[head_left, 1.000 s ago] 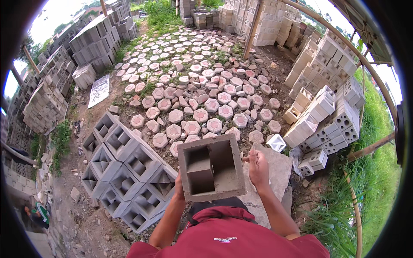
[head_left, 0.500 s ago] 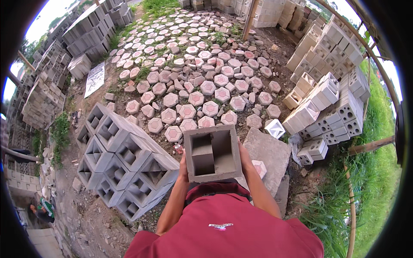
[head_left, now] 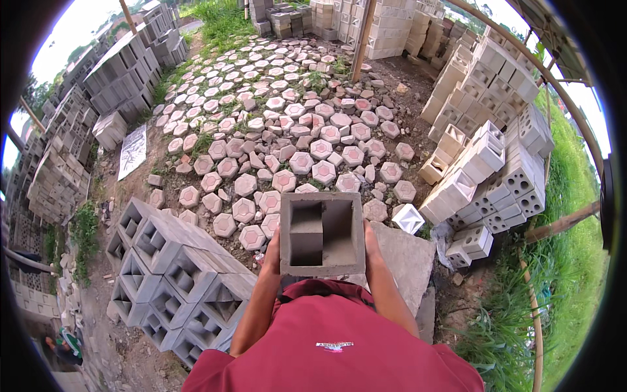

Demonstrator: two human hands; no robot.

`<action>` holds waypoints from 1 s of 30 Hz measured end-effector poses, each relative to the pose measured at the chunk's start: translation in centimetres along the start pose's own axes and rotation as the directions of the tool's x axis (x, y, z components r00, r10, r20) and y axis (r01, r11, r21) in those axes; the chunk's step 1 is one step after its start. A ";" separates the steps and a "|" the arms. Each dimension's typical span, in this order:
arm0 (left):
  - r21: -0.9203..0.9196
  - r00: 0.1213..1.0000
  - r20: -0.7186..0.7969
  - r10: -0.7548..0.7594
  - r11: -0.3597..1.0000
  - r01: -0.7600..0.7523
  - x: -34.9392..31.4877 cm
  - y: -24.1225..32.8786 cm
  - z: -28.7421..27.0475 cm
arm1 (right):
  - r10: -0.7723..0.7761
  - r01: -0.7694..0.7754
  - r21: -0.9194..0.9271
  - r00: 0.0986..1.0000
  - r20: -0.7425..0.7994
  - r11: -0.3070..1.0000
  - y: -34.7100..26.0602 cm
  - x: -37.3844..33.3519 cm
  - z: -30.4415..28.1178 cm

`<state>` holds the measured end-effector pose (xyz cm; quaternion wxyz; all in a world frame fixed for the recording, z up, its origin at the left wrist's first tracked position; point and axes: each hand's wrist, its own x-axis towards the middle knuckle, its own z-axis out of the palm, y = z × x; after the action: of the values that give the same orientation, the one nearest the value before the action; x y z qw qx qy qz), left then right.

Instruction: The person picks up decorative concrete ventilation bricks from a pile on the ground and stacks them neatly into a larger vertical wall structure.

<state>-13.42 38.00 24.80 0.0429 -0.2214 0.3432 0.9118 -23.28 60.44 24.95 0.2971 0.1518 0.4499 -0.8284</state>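
Note:
Between my two hands I hold a square grey concrete block (head_left: 354,261) in front of my body, its hollow side facing up with inner partitions showing. My left hand (head_left: 271,255) presses against the block's left side, and my right hand (head_left: 372,249) against its right side. The fingers partly disappear behind the block. To the left, close to my left forearm, stands a stack of similar grey hollow blocks (head_left: 189,245). Below and to the right of the held block lies a flat concrete slab (head_left: 408,255).
Hexagonal pavers (head_left: 323,171) with pinkish centres cover the ground ahead, among rubble. A white hollow block (head_left: 408,218) lies beyond the slab. Pale block stacks (head_left: 499,157) rise at right, beside grass and a bamboo pole (head_left: 535,320). Another person (head_left: 67,346) is at far left.
The view has shifted, so the ground and stacks appear farther left. The block stays gripped between both hands, at nearly the same place before my body.

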 end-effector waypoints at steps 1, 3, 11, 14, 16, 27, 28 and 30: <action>0.006 1.000 0.004 0.005 1.000 -0.005 1.4 0.6 -0.2 | -0.011 0.011 0.012 1.000 0.015 1.000 -0.5 1.1 0.4; 0.010 1.000 0.018 0.014 1.000 -0.014 4.4 1.6 0.0 | -0.016 0.016 0.011 1.000 0.016 1.000 -1.3 4.4 0.1; 0.063 0.995 0.073 0.072 0.995 -0.076 21.4 10.0 0.7 | -0.141 0.141 -0.062 0.990 0.007 0.988 -7.9 20.1 4.9; 0.043 0.993 0.083 0.085 0.995 -0.089 28.4 12.8 -0.7 | -0.167 0.163 -0.054 0.982 -0.085 0.985 -11.0 23.2 10.1; 0.061 0.998 0.053 0.024 0.998 -0.027 32.4 15.2 -0.5 | -0.106 0.105 -0.028 0.994 -0.033 0.994 -13.1 27.1 10.4; 0.019 0.995 0.052 0.091 0.996 -0.092 49.0 24.2 2.3 | -0.100 0.099 -0.125 0.995 -0.002 0.987 -22.1 47.1 15.0; 0.006 0.995 0.040 0.091 0.996 -0.091 51.3 24.7 1.2 | -0.104 0.104 -0.153 0.995 0.005 0.983 -22.9 49.1 16.0; 0.012 0.993 0.019 0.118 0.993 -0.118 54.6 28.1 1.6 | -0.006 0.011 -0.088 0.998 0.060 0.996 -25.5 52.2 19.7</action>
<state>-69.49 13.63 19.28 -0.0063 -0.1920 0.3613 0.9124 -79.60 36.04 25.40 0.3132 0.1119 0.4776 -0.8132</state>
